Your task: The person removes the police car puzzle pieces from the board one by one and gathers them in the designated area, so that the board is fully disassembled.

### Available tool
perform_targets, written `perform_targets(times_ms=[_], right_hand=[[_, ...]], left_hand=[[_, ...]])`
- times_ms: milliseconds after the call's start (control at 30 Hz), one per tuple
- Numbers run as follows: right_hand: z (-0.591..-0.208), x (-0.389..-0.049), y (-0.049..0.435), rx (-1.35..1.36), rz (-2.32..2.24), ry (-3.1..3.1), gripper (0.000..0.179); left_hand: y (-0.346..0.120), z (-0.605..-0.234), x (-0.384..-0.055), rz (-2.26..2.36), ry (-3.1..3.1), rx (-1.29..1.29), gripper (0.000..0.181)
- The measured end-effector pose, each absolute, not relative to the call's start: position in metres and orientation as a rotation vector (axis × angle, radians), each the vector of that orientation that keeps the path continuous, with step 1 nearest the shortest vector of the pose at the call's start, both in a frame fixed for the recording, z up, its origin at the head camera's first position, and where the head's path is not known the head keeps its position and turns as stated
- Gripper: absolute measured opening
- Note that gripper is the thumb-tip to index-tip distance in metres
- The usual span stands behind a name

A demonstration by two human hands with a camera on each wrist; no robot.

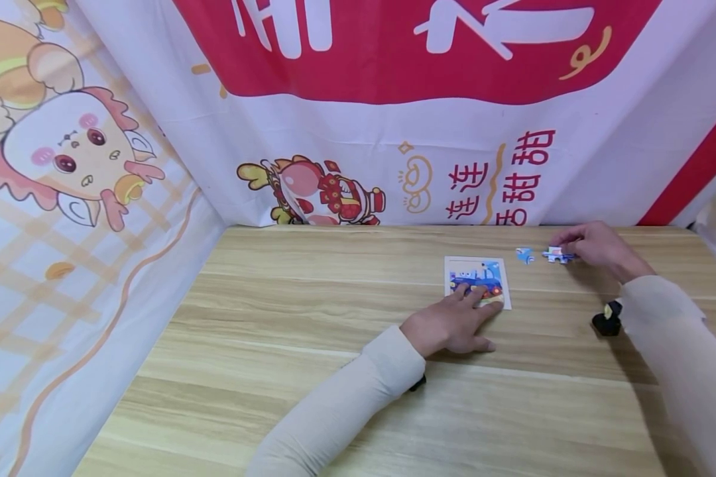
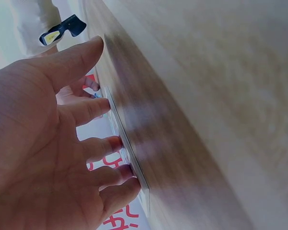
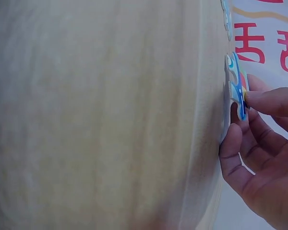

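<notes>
A small square jigsaw puzzle (image 1: 494,273) with a blue cartoon vehicle in a white frame lies on the wooden table. My left hand (image 1: 456,324) rests on its near part, fingers spread and fingertips on the picture; the left wrist view shows them along the thin board (image 2: 127,143). Off to the right, my right hand (image 1: 593,245) pinches a jigsaw piece (image 1: 555,254) between thumb and fingers. In the right wrist view this jigsaw piece (image 3: 240,88) stands tilted close over the table, its edge blue. Another loose piece (image 1: 524,255) lies between the puzzle and my right hand.
The wooden table (image 1: 262,298) ends at the back against a printed cloth (image 1: 346,126) with red lettering and cartoon figures. Another patterned cloth (image 1: 95,265) hangs along the left side. A black wrist device (image 1: 607,319) sits beside the right sleeve (image 1: 662,324).
</notes>
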State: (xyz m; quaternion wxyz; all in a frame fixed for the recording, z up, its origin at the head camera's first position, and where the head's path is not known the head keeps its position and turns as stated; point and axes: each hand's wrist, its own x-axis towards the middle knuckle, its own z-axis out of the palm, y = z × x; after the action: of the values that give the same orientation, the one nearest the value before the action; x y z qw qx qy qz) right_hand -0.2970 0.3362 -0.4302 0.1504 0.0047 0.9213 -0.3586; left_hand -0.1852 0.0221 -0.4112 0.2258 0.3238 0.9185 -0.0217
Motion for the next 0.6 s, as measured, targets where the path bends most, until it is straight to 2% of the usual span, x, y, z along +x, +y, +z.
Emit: perform_targets(times_ms=[600], right_hand=[[-0.4358,-0.3001,0.3309,0.002,-0.994,2.685,0.032]], left_hand=[[0.0218,-0.4112,-0.1855,-0.043,2.525,0.870,0.075]])
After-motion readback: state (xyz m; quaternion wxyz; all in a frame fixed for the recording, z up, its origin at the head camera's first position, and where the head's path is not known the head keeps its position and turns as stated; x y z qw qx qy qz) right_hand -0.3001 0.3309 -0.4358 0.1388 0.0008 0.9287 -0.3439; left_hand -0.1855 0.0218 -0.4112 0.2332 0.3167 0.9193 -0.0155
